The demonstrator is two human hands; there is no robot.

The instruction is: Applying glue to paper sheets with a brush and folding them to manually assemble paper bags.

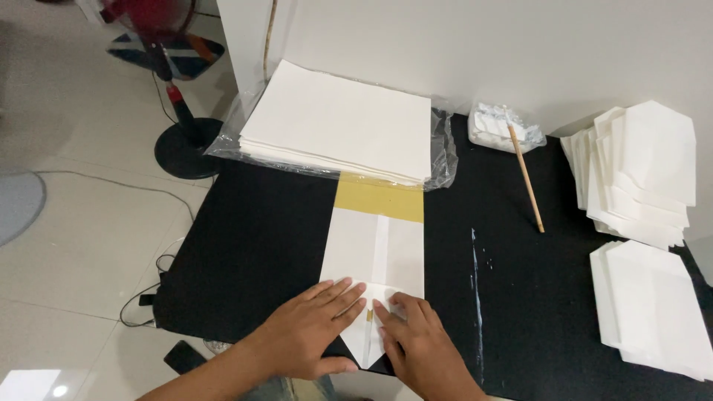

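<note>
A folded white paper bag (375, 249) lies lengthwise on a black mat (260, 238), over a yellowish-brown template board (379, 197). My left hand (316, 330) presses flat on the bag's near left corner fold. My right hand (416, 341) presses flat on the near right fold. The near end of the bag is folded into a point between my hands. Both hands lie palm down with fingers spread, gripping nothing.
A stack of white paper sheets (345, 122) in clear plastic sits at the back. A small tub of white paste (501, 126) with a wooden stick (526, 178) is at back right. Piles of finished white bags (642, 171) lie at right. A fan base (182, 145) stands on the tiled floor at left.
</note>
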